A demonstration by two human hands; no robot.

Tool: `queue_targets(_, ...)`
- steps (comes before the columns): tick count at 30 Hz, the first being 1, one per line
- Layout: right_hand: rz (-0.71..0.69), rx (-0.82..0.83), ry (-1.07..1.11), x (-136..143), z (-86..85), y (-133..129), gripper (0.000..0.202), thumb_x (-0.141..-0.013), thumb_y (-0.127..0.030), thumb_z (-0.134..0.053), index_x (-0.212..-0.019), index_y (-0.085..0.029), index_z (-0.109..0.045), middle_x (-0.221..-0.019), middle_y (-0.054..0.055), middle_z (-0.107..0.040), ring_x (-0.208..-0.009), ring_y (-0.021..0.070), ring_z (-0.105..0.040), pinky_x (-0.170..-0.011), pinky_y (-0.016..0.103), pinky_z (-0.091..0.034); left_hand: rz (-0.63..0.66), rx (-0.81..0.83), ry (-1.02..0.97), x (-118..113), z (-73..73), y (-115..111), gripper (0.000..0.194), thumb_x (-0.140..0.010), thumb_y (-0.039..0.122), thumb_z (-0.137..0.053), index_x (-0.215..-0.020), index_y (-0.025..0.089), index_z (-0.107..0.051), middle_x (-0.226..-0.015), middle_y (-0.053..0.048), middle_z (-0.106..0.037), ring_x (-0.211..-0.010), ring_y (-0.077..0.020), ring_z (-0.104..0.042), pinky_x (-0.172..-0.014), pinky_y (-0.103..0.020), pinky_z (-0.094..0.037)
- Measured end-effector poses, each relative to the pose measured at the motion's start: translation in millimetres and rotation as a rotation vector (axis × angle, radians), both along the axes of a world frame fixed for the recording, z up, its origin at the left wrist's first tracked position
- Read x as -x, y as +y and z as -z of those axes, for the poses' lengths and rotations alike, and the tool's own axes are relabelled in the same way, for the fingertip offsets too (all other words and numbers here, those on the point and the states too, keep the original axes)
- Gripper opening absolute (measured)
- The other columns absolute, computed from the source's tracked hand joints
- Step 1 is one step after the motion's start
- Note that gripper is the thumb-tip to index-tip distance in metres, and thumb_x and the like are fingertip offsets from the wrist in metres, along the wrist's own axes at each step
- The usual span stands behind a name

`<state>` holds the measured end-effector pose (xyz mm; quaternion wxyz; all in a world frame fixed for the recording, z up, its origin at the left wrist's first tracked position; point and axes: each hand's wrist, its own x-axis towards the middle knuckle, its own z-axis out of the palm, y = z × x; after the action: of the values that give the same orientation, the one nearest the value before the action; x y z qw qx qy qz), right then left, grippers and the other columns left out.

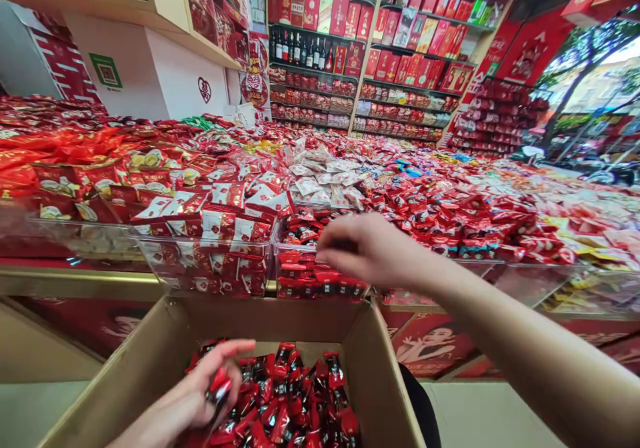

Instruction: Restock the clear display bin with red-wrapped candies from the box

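1. On my far left, large red packets (105,175) fill a clear tray; next along, red-and-white packets (220,225) are stacked above the rim of another clear tray (190,240).
2. Below and in front of me is an open cardboard box (270,318); loose red-and-black sweets (280,405) lie jumbled over its bottom, well below the rim.
3. My left hand (193,395) is inside the box at its left side; the index finger points out, while the other fingers are curled round at least 1 wrapped sweet (219,387); blur hides whether there are more.
4. Just beyond the box's far wall, between its neighbours, stands a small clear bin (295,249); similar red-and-black sweets (325,283) sit in rows against its front wall, with others higher up behind them.
5. My right hand (373,245) is over the right part of that bin, palm down, fingers bent and partly closed; I cannot tell whether it grips anything.
6. As for how far along things are: the front of the bin looks well stocked and orderly, as I judge it; the box's many sweets are unsorted; my right hand hides part of the bin, so I cannot say how full it is.
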<state>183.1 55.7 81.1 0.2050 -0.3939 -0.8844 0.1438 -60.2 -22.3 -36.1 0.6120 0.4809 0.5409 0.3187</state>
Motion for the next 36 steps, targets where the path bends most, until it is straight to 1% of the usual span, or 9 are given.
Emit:
queue_targets(2, -0.089, 0.243, 0.160, 14, 20.0, -31, 0.016, -0.072, -0.032, -0.050, -0.079, -0.018, -0.055, -0.068, 0.000, -0.056, -0.059, 0.0085, -0.048, -0.053, 0.020, -0.037, -0.094, -0.045, -0.167, -10, -9.2, 7, 0.046, -0.064, 0.020, -0.053, -0.107, 0.032, -0.047, -0.072, 0.006, -0.058, -0.062, -0.0122, -0.053, -0.052, -0.019, -0.043)
queue_targets(5, -0.078, 0.542, 0.380, 32, 61.0, -57, 0.042, -0.057, -0.038, -0.065, -0.091, -0.020, -0.048, -0.073, 0.000, -0.055, -0.062, 0.0102, -0.049, -0.050, 0.020, -0.038, -0.189, -0.154, -0.295, -25, -15.6, 13, 0.046, -0.068, 0.020, -0.060, -0.108, 0.035, -0.041, -0.083, 0.006, -0.059, -0.080, -0.0127, -0.054, -0.073, -0.022, -0.043)
queue_targets(10, -0.003, 0.816, 0.761, 47, 100.3, -53, 0.031, -0.061, -0.039, -0.061, -0.078, -0.018, -0.046, -0.064, -0.003, -0.051, -0.055, 0.0078, -0.048, -0.051, 0.022, -0.039, -0.078, -0.137, -0.403, -37, -14.3, 14, 0.041, -0.068, 0.016, -0.062, -0.104, 0.028, -0.046, -0.082, 0.003, -0.065, -0.076, -0.0132, -0.059, -0.070, -0.022, -0.046)
queue_targets(14, 0.017, 0.877, 0.850, 43, 99.8, -47, 0.024, -0.065, -0.037, -0.058, -0.069, -0.016, -0.046, -0.055, -0.005, -0.047, -0.047, 0.0060, -0.044, -0.047, 0.021, -0.037, -0.106, -0.060, -0.485, -40, -17.6, 10, 0.029, -0.072, 0.018, -0.058, -0.100, 0.025, -0.051, -0.083, 0.001, -0.068, -0.076, -0.0135, -0.060, -0.071, -0.022, -0.046)
queue_targets(20, 0.036, 0.515, 0.683, 42, 102.7, -55, 0.011, -0.070, -0.027, -0.054, -0.071, -0.017, -0.053, -0.063, -0.002, -0.051, -0.057, 0.0074, -0.043, -0.055, 0.021, -0.037, -0.099, 0.127, -0.518, -35, -18.3, 9, 0.021, -0.071, 0.014, -0.057, -0.090, 0.019, -0.060, -0.077, 0.000, -0.067, -0.072, -0.0128, -0.060, -0.069, -0.023, -0.046)
queue_targets(26, 0.090, 0.959, 0.915, 44, 118.6, -64, 0.032, -0.059, -0.039, -0.063, -0.072, -0.017, -0.044, -0.060, -0.004, -0.049, -0.047, 0.0072, -0.050, -0.045, 0.020, -0.039, -0.125, 0.198, -0.522, -29, -10.4, 7, 0.017, -0.066, 0.011, -0.061, -0.081, 0.019, -0.063, -0.073, 0.000, -0.067, -0.076, -0.0159, -0.061, -0.075, -0.027, -0.045)
queue_targets(31, 0.081, 1.034, 0.895, 36, 120.4, -72, 0.031, -0.063, -0.041, -0.058, -0.072, -0.019, -0.038, -0.062, -0.003, -0.053, -0.044, 0.0085, -0.050, -0.041, 0.021, -0.038, -0.099, 0.150, -0.377, -31, -2.1, 4, 0.020, -0.066, 0.018, -0.063, -0.086, 0.019, -0.063, -0.077, -0.001, -0.068, -0.075, -0.0168, -0.060, -0.073, -0.029, -0.046)
queue_targets(33, 0.094, 0.949, 0.808, 29, 113.1, -73, 0.026, -0.066, -0.038, -0.056, -0.073, -0.019, -0.039, -0.061, -0.003, -0.053, -0.047, 0.0085, -0.049, -0.043, 0.021, -0.037, -0.084, 0.032, -0.275, -33, 0.6, 5, 0.021, -0.065, 0.021, -0.065, -0.086, 0.020, -0.062, -0.073, 0.002, -0.068, -0.069, -0.0133, -0.059, -0.067, -0.022, -0.047)
queue_targets(36, 0.112, 0.579, 0.634, 13, 85.0, -64, 0.013, -0.072, -0.030, -0.052, -0.074, -0.018, -0.046, -0.065, -0.001, -0.052, -0.059, 0.0096, -0.049, -0.053, 0.022, -0.039, -0.045, -0.125, -0.206, -34, 1.3, 9, 0.024, -0.066, 0.025, -0.063, -0.089, 0.024, -0.059, -0.069, 0.004, -0.065, -0.065, -0.0125, -0.058, -0.062, -0.021, -0.046)
